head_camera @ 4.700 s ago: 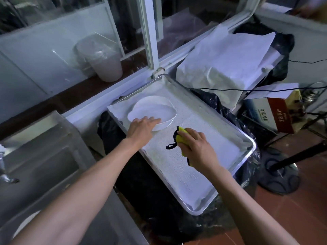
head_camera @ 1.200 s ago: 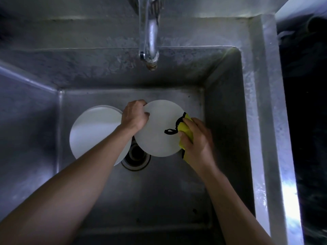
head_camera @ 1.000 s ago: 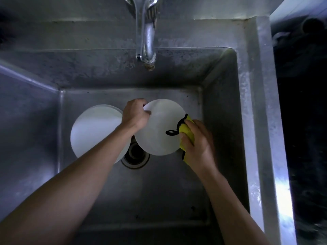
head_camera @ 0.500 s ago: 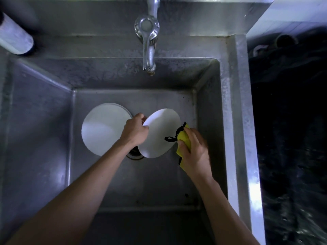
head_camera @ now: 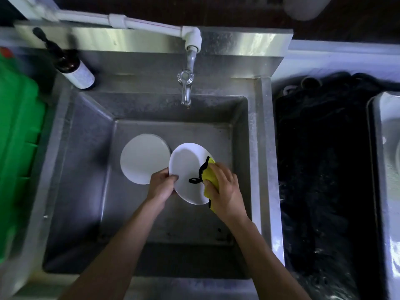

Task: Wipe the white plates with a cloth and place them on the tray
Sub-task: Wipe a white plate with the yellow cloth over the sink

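Tilted white plate (head_camera: pixel 187 169) above sink (head_camera: pixel 255 148) centre, pinched at left rim by left hand (head_camera: pixel 161 185). Yellow cloth (head_camera: pixel 209 176) pressed on right rim under curled right hand (head_camera: pixel 225 191). Tray (head_camera: pixel 374 169) beyond sink's right edge, nearer right hand; second plate (head_camera: pixel 144 158) flat in sink, left.

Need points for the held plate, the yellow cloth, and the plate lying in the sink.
held plate (head_camera: pixel 186 167), head view, on its bare white face.
yellow cloth (head_camera: pixel 208 172), head view, on the yellow fabric beside the fingers.
plate lying in the sink (head_camera: pixel 144 158), head view, on its centre.
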`<action>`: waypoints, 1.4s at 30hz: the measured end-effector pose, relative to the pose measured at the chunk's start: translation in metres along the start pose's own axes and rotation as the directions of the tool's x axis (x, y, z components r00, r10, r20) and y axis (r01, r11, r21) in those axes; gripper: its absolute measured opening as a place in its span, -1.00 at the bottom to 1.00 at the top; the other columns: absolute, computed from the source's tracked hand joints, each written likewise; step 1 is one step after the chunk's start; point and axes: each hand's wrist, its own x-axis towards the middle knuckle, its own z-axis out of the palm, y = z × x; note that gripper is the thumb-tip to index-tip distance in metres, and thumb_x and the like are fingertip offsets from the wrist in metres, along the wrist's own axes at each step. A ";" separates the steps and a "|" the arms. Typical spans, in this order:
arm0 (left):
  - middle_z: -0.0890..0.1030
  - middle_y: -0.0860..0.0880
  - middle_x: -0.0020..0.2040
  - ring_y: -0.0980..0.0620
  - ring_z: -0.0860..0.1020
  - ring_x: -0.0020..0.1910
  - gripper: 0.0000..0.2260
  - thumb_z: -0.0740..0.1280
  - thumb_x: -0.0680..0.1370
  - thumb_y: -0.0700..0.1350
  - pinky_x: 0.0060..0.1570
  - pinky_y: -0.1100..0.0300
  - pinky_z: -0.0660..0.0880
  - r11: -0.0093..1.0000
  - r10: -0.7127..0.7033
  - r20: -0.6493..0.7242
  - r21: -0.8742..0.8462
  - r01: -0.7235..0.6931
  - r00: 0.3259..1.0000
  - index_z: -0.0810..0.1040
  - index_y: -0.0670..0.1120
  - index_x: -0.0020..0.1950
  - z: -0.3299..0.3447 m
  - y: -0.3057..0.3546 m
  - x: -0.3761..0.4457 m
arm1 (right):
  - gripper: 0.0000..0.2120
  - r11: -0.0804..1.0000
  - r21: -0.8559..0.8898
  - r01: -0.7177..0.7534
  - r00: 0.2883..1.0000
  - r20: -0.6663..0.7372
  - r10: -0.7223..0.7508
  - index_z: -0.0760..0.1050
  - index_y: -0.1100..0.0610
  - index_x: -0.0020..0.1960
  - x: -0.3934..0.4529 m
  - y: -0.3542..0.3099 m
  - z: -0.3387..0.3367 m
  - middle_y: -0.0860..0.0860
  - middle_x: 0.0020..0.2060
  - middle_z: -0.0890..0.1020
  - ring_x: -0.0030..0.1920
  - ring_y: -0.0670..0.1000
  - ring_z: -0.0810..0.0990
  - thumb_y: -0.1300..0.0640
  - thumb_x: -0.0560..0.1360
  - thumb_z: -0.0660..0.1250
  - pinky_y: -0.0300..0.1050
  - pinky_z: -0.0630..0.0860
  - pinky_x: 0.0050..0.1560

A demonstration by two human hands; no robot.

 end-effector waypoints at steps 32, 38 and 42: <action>0.68 -0.27 -0.02 -0.23 0.65 -0.07 -0.64 0.36 0.30 -0.28 -0.11 -0.16 0.62 0.827 0.267 0.284 -0.558 -0.068 0.921 0.70 -0.15 0.07 -0.078 0.034 -0.105 | -0.46 0.736 -0.578 0.354 0.935 0.217 -0.279 -0.07 -0.03 0.65 -0.056 -0.107 -0.038 -0.07 0.64 -0.06 0.63 0.06 -0.09 -0.06 0.71 -0.03 0.25 -0.07 0.55; 0.66 -0.19 -0.14 -0.17 0.64 -0.18 -0.63 0.33 0.30 -0.26 -0.24 -0.05 0.60 0.867 0.295 0.373 -0.492 -0.082 0.880 0.71 -0.08 0.05 -0.085 0.039 -0.101 | -0.46 0.742 -0.593 0.311 0.950 0.211 -0.230 -0.17 -0.06 0.65 -0.058 -0.123 -0.023 -0.07 0.62 -0.23 0.61 0.07 -0.28 -0.07 0.72 -0.09 0.33 -0.17 0.54; 0.65 -0.34 0.00 -0.23 0.65 -0.05 -0.64 0.34 0.33 -0.25 -0.09 -0.11 0.60 0.886 0.297 0.404 -0.454 -0.092 0.865 0.69 -0.14 0.10 -0.095 0.034 -0.096 | -0.46 0.752 -0.577 0.317 0.948 0.185 -0.258 -0.08 -0.07 0.65 -0.039 -0.136 -0.019 -0.08 0.64 -0.13 0.62 0.06 -0.21 -0.10 0.69 -0.12 0.38 -0.11 0.52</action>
